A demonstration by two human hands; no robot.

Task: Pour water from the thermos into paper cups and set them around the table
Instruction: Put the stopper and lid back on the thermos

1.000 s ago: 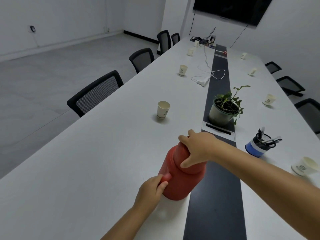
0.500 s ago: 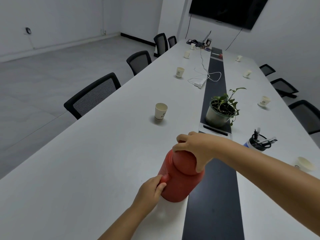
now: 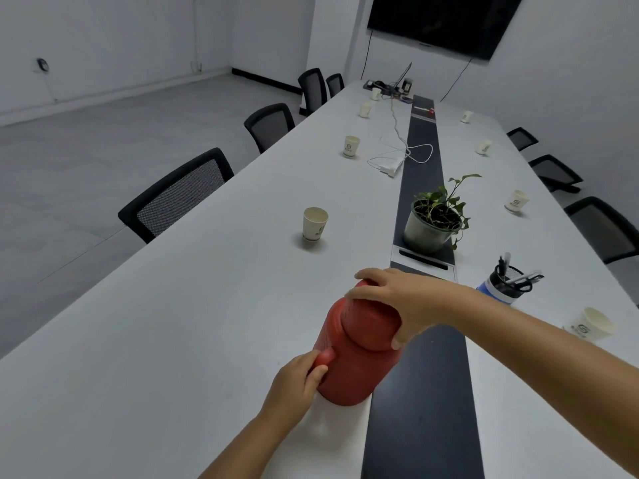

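Head view: right hand [image 3: 403, 300] has turned further around the thermos [image 3: 356, 354] lid, gripping it; left hand [image 3: 299, 378] grips the handle. Probably unscrewing or closing.

- My left hand [image 3: 298, 381] reaches in from below, fingers curled in a grip, forearm angled up.
- My right hand [image 3: 397, 302] arches palm-down, fingers and thumb clamped, arm extended from the right.

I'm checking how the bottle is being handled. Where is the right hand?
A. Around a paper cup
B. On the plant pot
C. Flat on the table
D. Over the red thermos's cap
D: the right hand curls over the cap of the red thermos, while the left hand holds its handle.
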